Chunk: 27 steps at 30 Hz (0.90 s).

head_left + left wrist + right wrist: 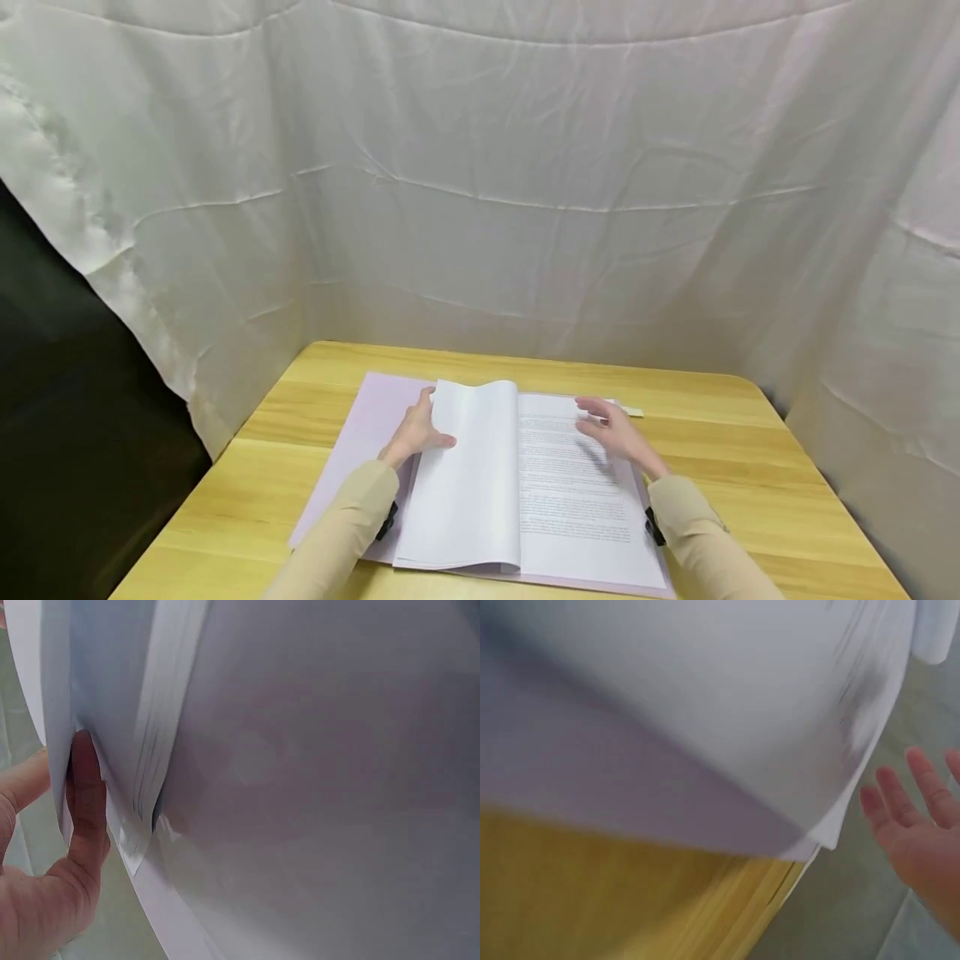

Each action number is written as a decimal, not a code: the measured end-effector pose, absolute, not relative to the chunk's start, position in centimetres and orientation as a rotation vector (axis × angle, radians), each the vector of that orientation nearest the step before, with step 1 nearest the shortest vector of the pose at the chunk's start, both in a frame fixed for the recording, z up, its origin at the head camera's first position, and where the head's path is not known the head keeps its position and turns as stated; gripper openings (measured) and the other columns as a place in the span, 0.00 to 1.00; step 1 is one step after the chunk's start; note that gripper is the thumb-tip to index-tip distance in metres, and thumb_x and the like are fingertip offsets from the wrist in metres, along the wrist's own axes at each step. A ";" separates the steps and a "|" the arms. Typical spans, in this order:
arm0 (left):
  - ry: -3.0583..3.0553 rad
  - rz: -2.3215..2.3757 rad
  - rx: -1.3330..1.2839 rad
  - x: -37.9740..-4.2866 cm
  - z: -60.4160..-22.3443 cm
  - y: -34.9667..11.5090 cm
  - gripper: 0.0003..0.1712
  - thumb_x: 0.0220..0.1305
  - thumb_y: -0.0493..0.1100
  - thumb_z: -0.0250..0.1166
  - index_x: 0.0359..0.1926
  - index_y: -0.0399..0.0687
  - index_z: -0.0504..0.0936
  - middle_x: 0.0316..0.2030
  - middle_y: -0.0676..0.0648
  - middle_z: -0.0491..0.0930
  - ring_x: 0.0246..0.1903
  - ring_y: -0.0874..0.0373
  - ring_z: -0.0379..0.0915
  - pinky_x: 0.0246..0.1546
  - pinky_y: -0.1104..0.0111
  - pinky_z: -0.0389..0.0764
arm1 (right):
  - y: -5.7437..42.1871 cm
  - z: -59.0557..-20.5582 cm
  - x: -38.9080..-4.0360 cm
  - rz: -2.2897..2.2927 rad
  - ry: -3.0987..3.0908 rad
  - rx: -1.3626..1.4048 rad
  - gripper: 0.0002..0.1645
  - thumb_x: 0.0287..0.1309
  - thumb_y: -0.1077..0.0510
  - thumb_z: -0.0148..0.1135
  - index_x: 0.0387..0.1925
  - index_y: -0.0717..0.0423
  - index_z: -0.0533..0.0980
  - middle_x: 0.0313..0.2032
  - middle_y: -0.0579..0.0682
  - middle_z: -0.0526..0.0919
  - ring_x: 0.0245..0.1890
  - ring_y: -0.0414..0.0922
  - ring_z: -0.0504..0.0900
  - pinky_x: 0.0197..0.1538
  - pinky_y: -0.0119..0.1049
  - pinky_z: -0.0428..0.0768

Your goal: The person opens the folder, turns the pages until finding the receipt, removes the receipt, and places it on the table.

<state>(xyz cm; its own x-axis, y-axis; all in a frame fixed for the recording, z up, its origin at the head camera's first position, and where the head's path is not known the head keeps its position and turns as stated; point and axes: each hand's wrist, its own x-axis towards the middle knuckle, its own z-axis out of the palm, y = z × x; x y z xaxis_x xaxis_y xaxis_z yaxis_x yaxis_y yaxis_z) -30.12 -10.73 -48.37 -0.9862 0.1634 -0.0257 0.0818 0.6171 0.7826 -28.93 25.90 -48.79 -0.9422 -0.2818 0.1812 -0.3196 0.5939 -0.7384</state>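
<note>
A pale purple folder point(348, 454) lies spread on the wooden table, holding a stack of white paper. Its turned sheets point(475, 479) bend over to the left, blank side up, and a page of printed text point(566, 508) faces up on the right. At the left edge of the turned sheets, my left hand point(415, 429) holds paper between thumb and fingers; in the left wrist view one finger point(88, 802) reaches in against the sheets. My right hand point(613, 432) hovers over the upper right of the printed page, its fingers point(928, 784) spread and holding nothing.
The wooden table point(750, 475) extends beyond the folder on both sides. A small white strip point(632, 411) sticks out at the folder's upper right. Pale curtains point(525, 183) hang behind the table, with a dark area point(67, 417) at far left.
</note>
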 end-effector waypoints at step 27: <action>2.834 0.957 0.127 -30.6 -49.4 -10.8 0.66 0.45 0.46 0.83 0.77 0.34 0.50 0.61 0.27 0.75 0.59 0.30 0.73 0.60 0.35 0.73 | 28.5 -49.5 -31.5 0.998 -2.837 0.133 0.34 0.60 0.62 0.65 0.65 0.71 0.68 0.61 0.76 0.71 0.60 0.70 0.72 0.63 0.65 0.73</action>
<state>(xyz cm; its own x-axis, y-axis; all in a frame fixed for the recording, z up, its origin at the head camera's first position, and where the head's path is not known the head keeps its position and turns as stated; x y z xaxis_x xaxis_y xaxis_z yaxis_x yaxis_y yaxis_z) -30.57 -10.76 -49.41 -0.9856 0.1268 -0.1121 0.0328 0.7931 0.6082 -31.47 28.54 -49.49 -0.9875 -0.0395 0.1527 -0.1264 0.7774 -0.6162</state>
